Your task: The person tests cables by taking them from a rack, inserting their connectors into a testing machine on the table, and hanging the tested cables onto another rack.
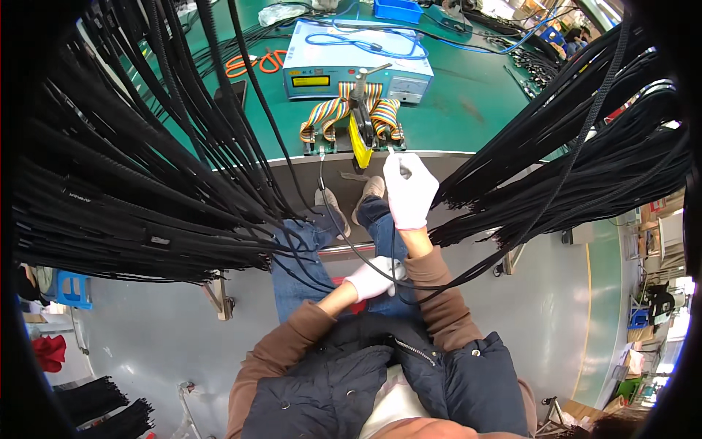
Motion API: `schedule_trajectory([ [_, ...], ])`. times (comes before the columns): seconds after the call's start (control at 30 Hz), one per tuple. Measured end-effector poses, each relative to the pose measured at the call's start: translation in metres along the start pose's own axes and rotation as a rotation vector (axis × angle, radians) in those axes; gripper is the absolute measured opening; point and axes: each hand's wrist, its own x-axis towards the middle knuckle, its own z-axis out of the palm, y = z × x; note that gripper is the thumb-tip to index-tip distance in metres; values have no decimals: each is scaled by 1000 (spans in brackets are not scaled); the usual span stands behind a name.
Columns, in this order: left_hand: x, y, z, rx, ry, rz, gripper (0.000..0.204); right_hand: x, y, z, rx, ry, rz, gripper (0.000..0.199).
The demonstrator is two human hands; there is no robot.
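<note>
My right hand (411,192), in a white glove, is closed in a pinch at the front edge of the green table. Its fingertips hold a small cable plug (392,152) against the right end of a dark connector board (335,151). Lower, over my lap, my gloved left hand (375,278) is closed round black cable (391,294). Another black cable (322,181) is plugged into the board's left part and curves down past my left hand. Rainbow ribbon cables (327,113) lead up from the board. A toggle clamp with a yellow part (360,143) stands between them.
Behind the board sits a light-blue tester box (351,62) with a small lit screen and blue cable on top. Thick bundles of black cables hang at left (131,197) and right (578,154). Orange-handled scissors (252,64) and a blue tray (398,10) lie on the table.
</note>
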Motion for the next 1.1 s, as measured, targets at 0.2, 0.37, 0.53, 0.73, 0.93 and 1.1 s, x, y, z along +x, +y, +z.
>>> schedule_trajectory([
  [0.2, 32, -42, 28, 871, 238, 788, 20, 6, -7, 5, -78, 12, -35, 9],
  [0.37, 37, 1, 47, 236, 629, 651, 22, 29, -5, -26, -379, -303, -179, 9],
  [0.53, -27, 95, -43, -827, 915, 764, 44, 95, -102, -125, -507, -149, -590, 12],
  [0.73, -88, 84, -143, -1039, 1103, 898, 38, 187, -234, -242, -864, 774, -799, 34],
  [0.93, -51, 74, -105, -928, 941, 865, 34, 232, -257, -251, -909, 627, -1146, 18],
  [1.1, -34, 112, -64, -674, 760, 719, 30, 277, -228, -269, -786, 531, -1194, 23],
])
